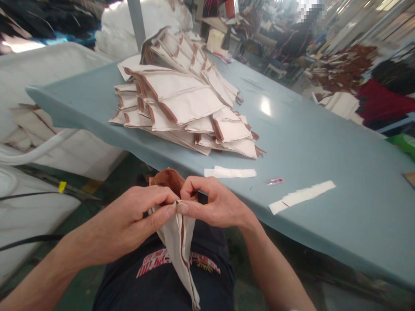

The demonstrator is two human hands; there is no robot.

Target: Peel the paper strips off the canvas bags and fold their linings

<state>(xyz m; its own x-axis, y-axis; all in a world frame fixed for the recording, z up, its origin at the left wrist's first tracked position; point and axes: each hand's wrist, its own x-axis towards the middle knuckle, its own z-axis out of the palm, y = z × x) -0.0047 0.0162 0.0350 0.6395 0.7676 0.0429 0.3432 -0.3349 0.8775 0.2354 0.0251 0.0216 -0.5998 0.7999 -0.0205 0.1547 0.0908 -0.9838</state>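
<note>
A cream fabric piece (171, 235) with a brown seam hangs down in front of my dark shirt, and a rust-brown part of it shows above my fingers. My left hand (131, 220) pinches its upper edge between thumb and index finger. Close beside it, thumb tips nearly touching, my right hand (215, 203) grips the same edge. Both hands are closed on the cloth, just off the near edge of the blue-green table (311, 151).
On the table lie a large stack of cream pieces with brown edging (181, 95), a white strip bundle (230, 172), pink-handled thread snips (274, 182) and another white strip bundle (301, 197). A white tubular frame (39, 149) stands at left. Fabric heaps and a person are behind.
</note>
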